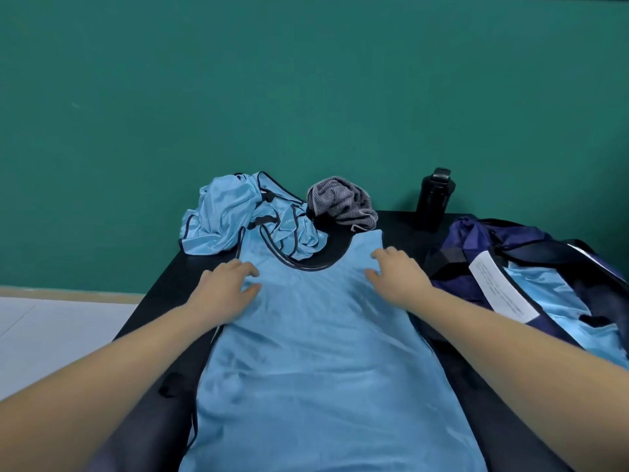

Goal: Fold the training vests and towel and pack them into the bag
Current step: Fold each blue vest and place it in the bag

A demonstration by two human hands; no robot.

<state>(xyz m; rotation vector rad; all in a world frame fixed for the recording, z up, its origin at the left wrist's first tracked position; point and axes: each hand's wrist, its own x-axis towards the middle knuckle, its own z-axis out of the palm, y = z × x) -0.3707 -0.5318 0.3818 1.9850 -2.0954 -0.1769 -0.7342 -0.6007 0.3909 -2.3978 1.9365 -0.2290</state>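
Vest [316, 362] under left hand [227, 284], right hand [399, 274], bag [471, 238], label [500, 287] unreadable

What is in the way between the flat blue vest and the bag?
Nothing that shows. The vest lies flat on the table under the left hand and right hand. The bag sits open just to its right. The bottle stands farther back, off the path. Only a white label lies across the bag's opening.

Blk bottle [434, 199], far table [398, 221] edge
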